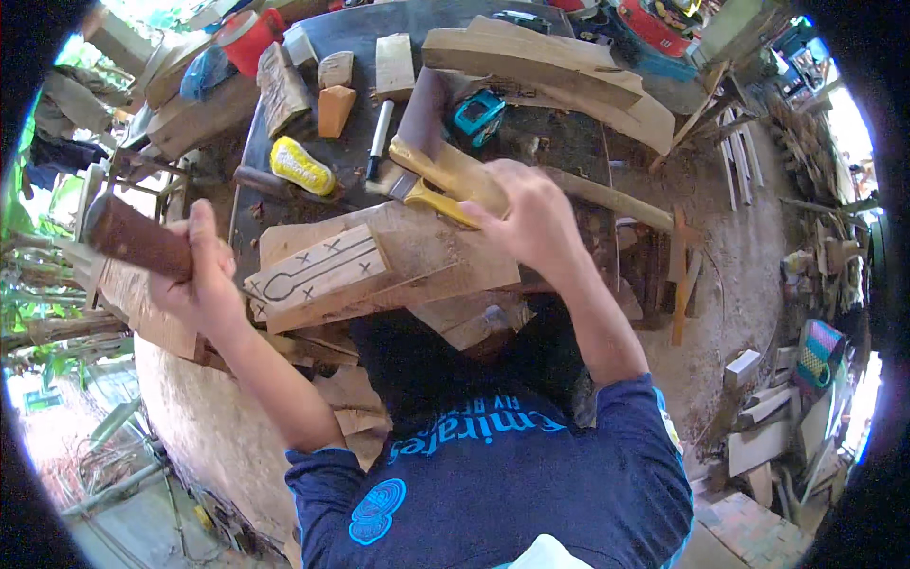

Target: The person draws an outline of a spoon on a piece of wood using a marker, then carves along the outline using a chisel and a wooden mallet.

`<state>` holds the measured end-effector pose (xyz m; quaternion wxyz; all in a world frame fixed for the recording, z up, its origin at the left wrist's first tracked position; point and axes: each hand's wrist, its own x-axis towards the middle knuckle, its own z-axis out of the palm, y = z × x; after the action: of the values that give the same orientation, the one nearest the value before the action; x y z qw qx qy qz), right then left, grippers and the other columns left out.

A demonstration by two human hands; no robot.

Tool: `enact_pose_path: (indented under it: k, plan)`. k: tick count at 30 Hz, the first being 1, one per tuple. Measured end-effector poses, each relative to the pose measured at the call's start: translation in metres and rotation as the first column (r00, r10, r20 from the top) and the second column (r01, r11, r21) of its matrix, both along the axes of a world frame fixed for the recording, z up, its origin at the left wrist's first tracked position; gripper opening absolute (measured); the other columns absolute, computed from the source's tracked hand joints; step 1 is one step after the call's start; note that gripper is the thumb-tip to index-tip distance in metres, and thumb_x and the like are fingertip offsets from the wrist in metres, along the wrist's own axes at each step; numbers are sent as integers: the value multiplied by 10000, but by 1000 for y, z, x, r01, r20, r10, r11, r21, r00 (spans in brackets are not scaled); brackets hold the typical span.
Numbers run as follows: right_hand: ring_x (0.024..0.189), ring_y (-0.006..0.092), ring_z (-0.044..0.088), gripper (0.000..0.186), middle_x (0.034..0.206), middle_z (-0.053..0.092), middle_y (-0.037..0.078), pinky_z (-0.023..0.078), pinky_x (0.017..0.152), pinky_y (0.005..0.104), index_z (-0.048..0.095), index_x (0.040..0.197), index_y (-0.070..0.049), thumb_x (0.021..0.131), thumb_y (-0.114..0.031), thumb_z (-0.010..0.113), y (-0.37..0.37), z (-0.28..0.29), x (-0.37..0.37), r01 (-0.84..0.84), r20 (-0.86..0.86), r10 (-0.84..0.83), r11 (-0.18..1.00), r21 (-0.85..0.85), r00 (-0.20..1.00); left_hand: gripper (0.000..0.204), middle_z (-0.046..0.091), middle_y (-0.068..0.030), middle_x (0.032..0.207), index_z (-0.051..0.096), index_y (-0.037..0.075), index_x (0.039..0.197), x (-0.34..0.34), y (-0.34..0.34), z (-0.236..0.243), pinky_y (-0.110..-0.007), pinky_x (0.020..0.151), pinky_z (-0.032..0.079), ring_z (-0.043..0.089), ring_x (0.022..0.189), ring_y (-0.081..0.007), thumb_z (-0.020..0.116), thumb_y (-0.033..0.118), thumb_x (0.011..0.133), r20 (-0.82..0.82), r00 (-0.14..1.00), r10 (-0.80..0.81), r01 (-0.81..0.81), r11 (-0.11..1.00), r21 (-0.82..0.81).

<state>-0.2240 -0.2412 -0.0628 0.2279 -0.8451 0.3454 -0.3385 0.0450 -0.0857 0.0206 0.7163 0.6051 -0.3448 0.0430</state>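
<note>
My left hand [201,275] is raised at the left, closed around a dark brown cylindrical roll [142,241]. Over the bench my right hand [533,211] is closed on a pale wooden piece [441,171], whose kind I cannot make out. A yellow-handled paintbrush [438,201] lies against that piece, with its handle end at my right thumb. Between my hands, a light wooden block [332,268] bears a black-drawn spoon-like outline and several crosses. The block rests on a larger board [455,256]. Beyond the wooden piece is a curved brown sheet [424,116].
The dark table [360,57] holds a marker [381,133], a yellow-and-white brush-like item [301,167], a teal tool [479,116], small wood blocks [394,64] and a long curved timber [540,68]. A red container [248,40] stands far left. Scrap boards [758,446] lean at right.
</note>
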Motion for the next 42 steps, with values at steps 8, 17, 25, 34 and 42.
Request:
enact_pose_path:
  k: [8, 17, 25, 34, 42]
  plan:
    - [991, 335, 662, 552, 1085, 663, 241, 511, 880, 408, 590, 1220, 32, 860, -378, 676, -21, 23, 3, -26, -336, 112, 968, 251, 935, 212, 562, 31, 591, 624, 58, 737, -31, -13, -18, -220, 511, 373, 491, 537, -36, 789, 157, 827, 226, 968, -110, 75, 985, 157]
    - [768, 213, 697, 835, 1035, 676, 200, 590, 635, 331, 526, 1258, 92, 677, -433, 815, 18, 15, -62, -673, 683, 48, 234, 701, 729, 201, 421, -95, 555, 540, 34, 705, -40, -15, -14, -274, 475, 377, 410, 455, -164, 731, 94, 722, 386, 885, -260, 146, 942, 301]
    - [799, 292, 686, 608, 1005, 673, 228, 558, 710, 355, 597, 1141, 94, 617, -184, 731, 45, 3, -59, -733, 742, 24, 178, 656, 670, 143, 486, -110, 563, 571, 64, 705, -41, -15, -17, -304, 487, 412, 523, 460, -260, 708, 90, 674, 392, 846, -362, 232, 911, 340]
    - [851, 230, 682, 572, 1015, 665, 148, 578, 721, 357, 562, 1178, 70, 800, -300, 781, 55, 1, -62, -576, 575, 133, 393, 717, 807, 170, 610, -130, 657, 583, 86, 781, -61, -18, -22, -423, 564, 497, 651, 653, -330, 691, 155, 668, 400, 872, -283, 124, 918, 378]
    - [801, 275, 646, 788, 1084, 554, 186, 566, 664, 363, 405, 1308, 67, 742, -285, 825, 65, -8, -65, -601, 713, 1, 538, 591, 701, 248, 608, -135, 649, 596, 87, 795, -65, -20, -21, -441, 581, 514, 644, 652, -349, 747, 205, 637, 371, 902, -220, 56, 912, 405]
